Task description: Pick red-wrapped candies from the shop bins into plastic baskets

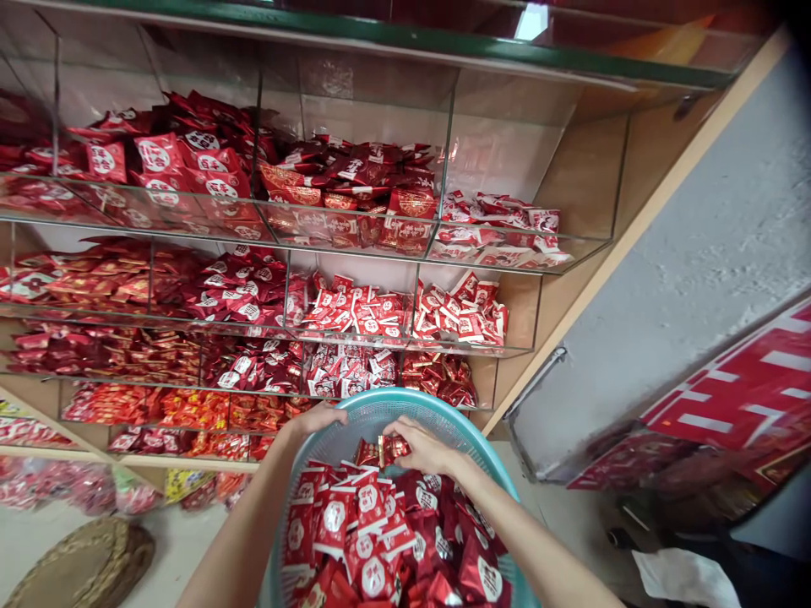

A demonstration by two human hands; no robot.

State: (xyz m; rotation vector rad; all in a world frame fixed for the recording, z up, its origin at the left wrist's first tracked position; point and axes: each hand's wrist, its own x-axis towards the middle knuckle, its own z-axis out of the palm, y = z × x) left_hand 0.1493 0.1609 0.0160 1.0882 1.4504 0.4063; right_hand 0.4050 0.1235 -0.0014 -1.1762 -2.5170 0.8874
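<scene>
A turquoise plastic mesh basket (503, 452) is in front of me, heaped with small red candy packets (364, 515) that bear white round labels. Darker red packets (437, 528) lie on its right side. My left hand (321, 416) is closed over the basket's far left rim, the thumb lying along the inside. Within the basket, near its far wall, my right hand (418, 446) pinches small red and gold wrapped candies (383, 450). How many pieces are between its fingers cannot be made out.
Glass-fronted shelves (355, 245) rise ahead, their bins filled with red candy packets (215, 165). A wooden side panel (608, 270) and a grey wall (710, 219) bound the right. A woven stool (82, 561) stands on the floor at lower left. Red printed bags (728, 380) are at right.
</scene>
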